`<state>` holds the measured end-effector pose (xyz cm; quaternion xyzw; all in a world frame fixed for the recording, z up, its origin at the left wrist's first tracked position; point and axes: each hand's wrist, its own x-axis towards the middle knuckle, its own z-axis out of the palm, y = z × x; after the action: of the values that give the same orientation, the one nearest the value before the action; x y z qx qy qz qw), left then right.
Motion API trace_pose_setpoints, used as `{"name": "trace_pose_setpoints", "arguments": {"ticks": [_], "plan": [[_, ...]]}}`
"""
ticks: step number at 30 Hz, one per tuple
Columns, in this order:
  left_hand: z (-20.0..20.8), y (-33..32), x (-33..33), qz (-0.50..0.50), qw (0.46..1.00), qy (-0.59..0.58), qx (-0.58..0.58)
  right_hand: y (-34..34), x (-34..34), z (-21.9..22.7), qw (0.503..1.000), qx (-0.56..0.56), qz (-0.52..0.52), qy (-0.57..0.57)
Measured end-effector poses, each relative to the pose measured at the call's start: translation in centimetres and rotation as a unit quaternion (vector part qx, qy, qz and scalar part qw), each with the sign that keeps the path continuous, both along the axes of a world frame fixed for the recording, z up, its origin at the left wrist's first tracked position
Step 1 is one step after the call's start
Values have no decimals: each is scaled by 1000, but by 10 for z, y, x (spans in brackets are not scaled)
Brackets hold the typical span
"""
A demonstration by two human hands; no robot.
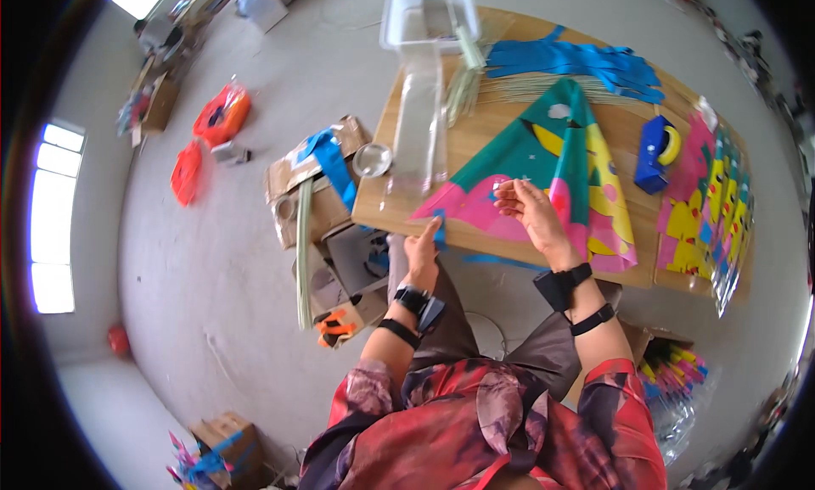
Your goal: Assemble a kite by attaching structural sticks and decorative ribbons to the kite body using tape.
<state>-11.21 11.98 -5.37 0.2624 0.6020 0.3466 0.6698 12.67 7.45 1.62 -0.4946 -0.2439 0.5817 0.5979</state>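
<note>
A triangular kite cloth (509, 163) in green, pink and yellow lies spread on the wooden table, one side folded upward. At the table's near edge, my left hand (421, 254) is closed with its thumb on a short blue strip (439, 230), beside the cloth's left corner. My right hand (536, 214) hovers over the pink part of the cloth, fingers curled together. Something small and shiny shows at its fingertips, too small to name. Another blue strip (492, 259) hangs along the near edge between my hands.
Blue strips (569, 64) and thin pale rods (535, 89) lie at the back. A blue tape dispenser (652, 155) and folded printed cloths (700, 214) are at right. A clear plastic sleeve (418, 117), tape roll (372, 160) and white bin (392, 19) are at left. Cardboard boxes (327, 223) stand beside the table.
</note>
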Motion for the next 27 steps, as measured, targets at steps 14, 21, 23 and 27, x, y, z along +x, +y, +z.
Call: {"name": "trace_pose_setpoints", "arguments": {"ticks": [14,21,23,27], "plan": [[-28,0,-4,57,995,-79,35,39,-84,-43,982,-111,104,111],[-32,1,-2,54,995,-82,25,39,-93,-46,984,-116,90,106],[-33,1,-2,60,995,-80,28,38,-95,-47,983,-120,88,105],[-32,0,1,60,993,-64,80,38,-100,-51,983,-131,81,100]]}}
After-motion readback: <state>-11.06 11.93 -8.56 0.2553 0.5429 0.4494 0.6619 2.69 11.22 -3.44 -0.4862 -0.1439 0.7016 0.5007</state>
